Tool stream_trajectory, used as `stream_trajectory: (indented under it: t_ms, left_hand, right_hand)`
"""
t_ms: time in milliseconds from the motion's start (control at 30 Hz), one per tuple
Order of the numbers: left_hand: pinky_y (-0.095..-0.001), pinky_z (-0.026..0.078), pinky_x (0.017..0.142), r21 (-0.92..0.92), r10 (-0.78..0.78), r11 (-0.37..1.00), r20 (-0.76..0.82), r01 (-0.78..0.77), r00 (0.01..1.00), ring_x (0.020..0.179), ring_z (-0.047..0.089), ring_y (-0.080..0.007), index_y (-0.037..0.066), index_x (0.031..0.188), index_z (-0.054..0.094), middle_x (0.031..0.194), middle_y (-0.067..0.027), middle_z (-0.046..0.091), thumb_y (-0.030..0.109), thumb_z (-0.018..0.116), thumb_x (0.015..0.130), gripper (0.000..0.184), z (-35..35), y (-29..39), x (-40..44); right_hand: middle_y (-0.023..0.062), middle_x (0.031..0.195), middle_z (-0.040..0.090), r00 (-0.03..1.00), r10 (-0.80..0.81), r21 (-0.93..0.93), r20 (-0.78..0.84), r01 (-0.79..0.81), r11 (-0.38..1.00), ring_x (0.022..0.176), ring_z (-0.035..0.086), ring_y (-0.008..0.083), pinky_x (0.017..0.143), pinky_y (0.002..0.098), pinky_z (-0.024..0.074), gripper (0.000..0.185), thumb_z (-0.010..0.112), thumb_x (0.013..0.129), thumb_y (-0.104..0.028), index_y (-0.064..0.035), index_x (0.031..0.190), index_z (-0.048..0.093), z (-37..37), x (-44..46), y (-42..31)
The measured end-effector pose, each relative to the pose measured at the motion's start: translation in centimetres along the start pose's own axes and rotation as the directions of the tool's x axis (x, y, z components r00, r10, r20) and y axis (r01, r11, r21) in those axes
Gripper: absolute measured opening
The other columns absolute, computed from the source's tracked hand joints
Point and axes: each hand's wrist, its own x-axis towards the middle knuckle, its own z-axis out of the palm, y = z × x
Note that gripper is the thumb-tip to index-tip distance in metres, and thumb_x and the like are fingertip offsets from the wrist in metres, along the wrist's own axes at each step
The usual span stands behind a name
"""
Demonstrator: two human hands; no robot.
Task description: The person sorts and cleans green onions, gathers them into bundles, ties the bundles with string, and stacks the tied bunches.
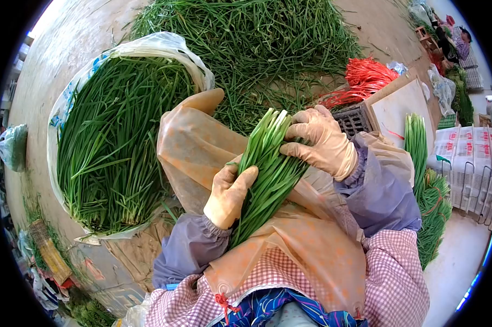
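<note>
Nearest the camera, a peach plastic apron (pixel 306 240) spreads over the lap, and its folds hide the lower leaf tips of the bunch of greens (pixel 273 180). That bunch is held above the lap, between the gloved hands. The left hand (pixel 228 196) is closed round its side, thumb on top, other fingers out of sight behind. The right hand (pixel 319 139) is half curled at the upper edge, fingertips against the stalks; how tightly they grip cannot be told. The bunch is slim and slanted, its stalk ends pale and roughly level, its leaves flat, deep green and fanning slightly below. Just beyond the left knee, a plastic bag (pixel 194 60) brims with leaves that conceal its inside. Tied greens (pixel 416 144) stand close by the right sleeve, and a board (pixel 401 111) partly covers a black crate (pixel 351 119). Farther out, a leaf heap (pixel 246 41) is cut off at the top; bare floor (pixel 36 109) lies open left of the bag. At far right, a person (pixel 462 46) shows too small to make out
</note>
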Motion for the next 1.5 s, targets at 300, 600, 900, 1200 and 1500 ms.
stream_trajectory:
  t_ms: [300,600,900,1200,1500]
  left_hand:
    - [-0.0291,0.049,0.091,-0.121,-0.053,0.991,-0.020,0.050,0.998,0.103,0.060,-0.0158,-0.001,0.136,0.046,0.119,-0.0091,0.061,0.007,0.053,0.097,0.040,-0.4,0.2,0.2]
    - [-0.0300,0.048,0.093,-0.074,-0.059,0.995,0.003,0.059,0.998,0.105,0.059,-0.0166,0.000,0.135,0.047,0.121,-0.0090,0.060,0.010,0.055,0.096,0.040,-0.3,0.4,0.1]
    - [-0.0313,0.047,0.096,-0.182,-0.071,0.980,0.058,0.081,0.996,0.110,0.057,-0.0185,0.000,0.138,0.042,0.125,-0.0101,0.056,0.016,0.057,0.096,0.048,0.1,1.4,0.2]
    - [-0.0309,0.042,0.098,0.487,-0.099,0.867,0.367,-0.101,0.925,0.112,0.052,-0.0169,0.000,0.139,0.040,0.125,-0.0091,0.056,0.046,0.075,0.083,0.080,1.6,3.5,1.9]
    - [-0.0316,0.047,0.086,0.434,-0.397,0.888,0.552,0.155,0.733,0.100,0.056,-0.0171,0.003,0.128,0.049,0.107,-0.0049,0.058,0.035,0.072,0.085,0.058,3.4,5.5,4.4]
  right_hand:
    - [0.0066,0.076,0.062,0.901,-0.308,-0.156,-0.306,0.272,0.950,0.066,0.061,0.0292,0.066,0.0399,0.0501,0.019,0.074,0.077,-0.009,-0.0096,0.093,0.063,1.5,0.0,0.4]
    - [0.0041,0.067,0.062,0.344,0.602,0.637,-0.720,-0.017,0.771,0.057,0.059,0.0119,0.056,0.0254,0.0483,0.012,0.059,0.094,-0.011,-0.0023,0.092,0.067,-3.2,-0.4,10.7]
    - [0.0121,0.136,0.051,0.988,0.140,0.988,0.069,-0.047,-0.149,0.124,0.051,0.0252,0.104,0.0424,0.0417,0.080,0.068,0.085,-0.049,-0.0140,0.147,0.032,5.7,-4.6,8.5]
    - [0.0142,0.142,0.045,0.980,0.021,0.889,-0.198,0.189,-0.417,0.131,0.045,0.0255,0.110,0.0412,0.0380,0.103,0.079,0.076,-0.039,-0.0135,0.153,0.016,6.4,0.4,-1.5]
    - [0.0166,0.105,0.067,0.984,-0.017,0.951,-0.176,0.165,-0.262,0.098,0.065,0.0252,0.091,0.0387,0.0515,0.084,0.074,0.077,-0.023,-0.0092,0.148,0.031,2.3,2.1,-1.9]
